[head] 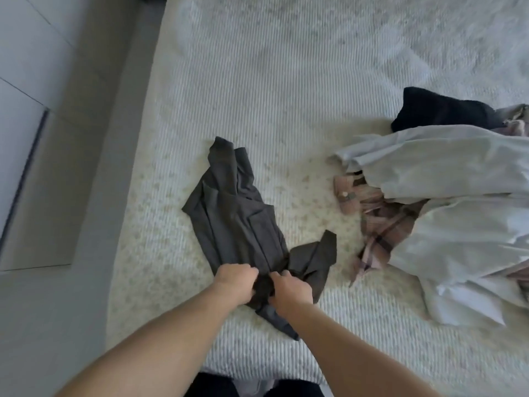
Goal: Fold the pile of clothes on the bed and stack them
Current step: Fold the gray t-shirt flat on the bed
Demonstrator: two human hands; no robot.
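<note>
A dark grey garment (237, 222) lies crumpled on the white ribbed bed cover (286, 96), stretched away from me toward the upper left. My left hand (234, 283) and my right hand (289, 289) sit close together at its near end, each gripping a bunch of the grey cloth. To the right lies the unfolded pile: a pale blue-white garment (446, 173) on top, a pink plaid piece (378, 227) under it, and a black item (440, 110) at the back.
The bed's left edge runs beside a grey floor strip (86, 167) and white panels (25, 67). A wide stretch of bare bed cover lies beyond the grey garment. My dark-clothed legs (217, 386) show at the bottom edge.
</note>
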